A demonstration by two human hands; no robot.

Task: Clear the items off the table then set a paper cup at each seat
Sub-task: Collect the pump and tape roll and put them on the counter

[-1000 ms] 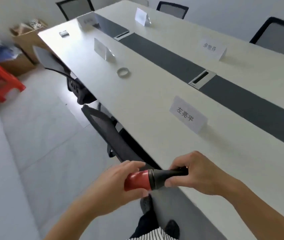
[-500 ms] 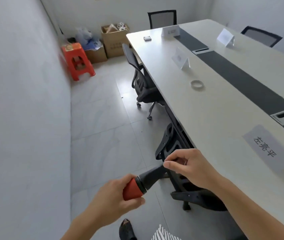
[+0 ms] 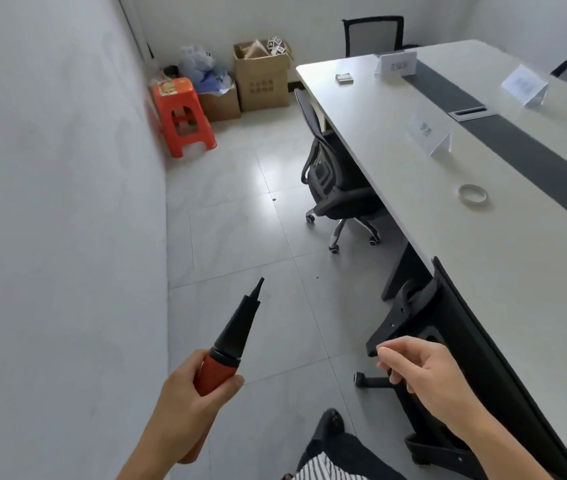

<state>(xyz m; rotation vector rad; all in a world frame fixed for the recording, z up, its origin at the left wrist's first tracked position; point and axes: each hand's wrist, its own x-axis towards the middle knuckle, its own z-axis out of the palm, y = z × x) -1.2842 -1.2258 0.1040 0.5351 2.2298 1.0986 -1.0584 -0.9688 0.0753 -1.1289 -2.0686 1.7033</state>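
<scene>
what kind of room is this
Most likely an office meeting room: a long conference table with standing name cards at the seats, and black swivel office chairs tucked along its edge.

Bright, even daylight fills the room. Glare sheens the floor tiles (image 3: 258,174) (soft, milky). Edges bend, slightly blurred.

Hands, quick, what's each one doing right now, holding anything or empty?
Left hand: closed around the red and black pump, nozzle pointing away.
Right hand: empty, fingers loosely curled, off the table.
</scene>
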